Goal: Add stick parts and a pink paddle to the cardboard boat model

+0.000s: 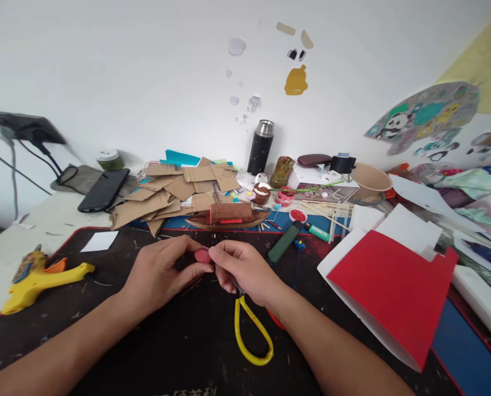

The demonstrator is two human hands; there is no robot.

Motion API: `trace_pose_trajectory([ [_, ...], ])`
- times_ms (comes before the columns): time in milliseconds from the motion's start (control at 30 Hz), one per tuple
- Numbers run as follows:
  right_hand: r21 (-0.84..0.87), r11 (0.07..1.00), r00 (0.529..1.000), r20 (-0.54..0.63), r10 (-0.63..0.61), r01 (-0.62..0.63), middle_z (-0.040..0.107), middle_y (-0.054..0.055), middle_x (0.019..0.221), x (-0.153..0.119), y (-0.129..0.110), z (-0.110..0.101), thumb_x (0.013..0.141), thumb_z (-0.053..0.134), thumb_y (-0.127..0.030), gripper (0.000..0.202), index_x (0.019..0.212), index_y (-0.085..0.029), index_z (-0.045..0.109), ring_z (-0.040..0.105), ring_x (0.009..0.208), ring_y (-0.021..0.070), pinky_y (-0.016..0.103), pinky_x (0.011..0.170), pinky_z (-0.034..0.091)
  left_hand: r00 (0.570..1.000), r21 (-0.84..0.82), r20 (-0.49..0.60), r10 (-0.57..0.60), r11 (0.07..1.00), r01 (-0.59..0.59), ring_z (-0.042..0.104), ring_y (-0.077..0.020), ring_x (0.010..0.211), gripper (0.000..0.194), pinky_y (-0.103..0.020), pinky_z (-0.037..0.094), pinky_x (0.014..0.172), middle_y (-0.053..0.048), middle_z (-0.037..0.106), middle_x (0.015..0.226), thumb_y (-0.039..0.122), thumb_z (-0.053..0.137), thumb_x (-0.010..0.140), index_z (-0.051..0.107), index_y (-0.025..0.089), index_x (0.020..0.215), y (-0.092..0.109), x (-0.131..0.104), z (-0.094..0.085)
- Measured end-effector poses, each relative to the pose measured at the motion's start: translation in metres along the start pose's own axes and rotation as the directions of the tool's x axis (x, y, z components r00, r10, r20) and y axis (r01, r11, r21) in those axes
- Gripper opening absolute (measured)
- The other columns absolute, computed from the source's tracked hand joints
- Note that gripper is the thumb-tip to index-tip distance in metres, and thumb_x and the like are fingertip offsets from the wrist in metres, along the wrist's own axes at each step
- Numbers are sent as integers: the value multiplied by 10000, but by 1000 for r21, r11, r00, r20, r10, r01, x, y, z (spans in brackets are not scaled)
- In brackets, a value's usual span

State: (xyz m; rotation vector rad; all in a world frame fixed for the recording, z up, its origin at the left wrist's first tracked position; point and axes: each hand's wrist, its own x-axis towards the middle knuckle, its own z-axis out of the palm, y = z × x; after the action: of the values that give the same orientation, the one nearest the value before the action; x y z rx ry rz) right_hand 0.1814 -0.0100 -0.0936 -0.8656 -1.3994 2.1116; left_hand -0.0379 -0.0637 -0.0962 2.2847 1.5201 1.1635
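Over the mat (163,352), my left hand (156,272) and right hand (247,269) tightly pinch a red piece (202,256); squeezing harder could crease it

Bright, diffuse light | soft shadows | wide-angle edge stretch | red piece (203,256) seemingly blurred

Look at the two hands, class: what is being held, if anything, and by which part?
A small red piece, pinched by its edges in the left hand. The right hand meets its right edge; whether it grips is hidden.
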Motion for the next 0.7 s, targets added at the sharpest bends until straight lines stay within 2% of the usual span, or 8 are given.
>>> trace_pose_trajectory([
  [167, 6, 1000, 1000, -3, 10, -10, 592, -87, 585, 0, -1, -1, 926, 898, -649, 476, 919, -231, 670, 466, 483, 94, 243, 488, 335, 1000, -9, 15, -4, 1000, 4, 817, -212, 760, 464, -287, 627, 722, -13, 863, 887, 723, 721, 1055, 788, 266, 1001, -7, -3, 2],
  [333, -2, 1000, 999, -33, -29, 29, 574, -94, 538, 0, -5, -6, 907, 895, -635, 458, 913, -231, 678, 452, 463, 101, 247, 493, 337, 999, -70, 30, -24, 997, 26, 856, -259, 915, 434, -337, 690, 809, -54, 896, 1097, 651, 754, 1058, 786, 297, 1307, -11, -2, -4],
  [500, -100, 995, 999, -36, -29, 26, 584, -90, 537, 0, -6, -11, 951, 870, -587, 409, 913, -226, 683, 467, 460, 101, 244, 504, 339, 995, -128, 90, 33, 991, -21, 867, -257, 979, 181, -346, 705, 881, -58, 897, 1084, 445, 729, 1105, 813, 293, 1156, -7, 5, -12],
  [700, -147, 989, 998, -50, -33, 26, 587, -88, 545, 0, -5, -10, 997, 845, -570, 387, 933, -222, 687, 482, 465, 104, 243, 504, 347, 996, -119, 83, 30, 993, -20, 864, -233, 912, 217, -303, 687, 813, -56, 896, 1038, 458, 709, 1120, 814, 268, 1117, -6, 4, -7],
])
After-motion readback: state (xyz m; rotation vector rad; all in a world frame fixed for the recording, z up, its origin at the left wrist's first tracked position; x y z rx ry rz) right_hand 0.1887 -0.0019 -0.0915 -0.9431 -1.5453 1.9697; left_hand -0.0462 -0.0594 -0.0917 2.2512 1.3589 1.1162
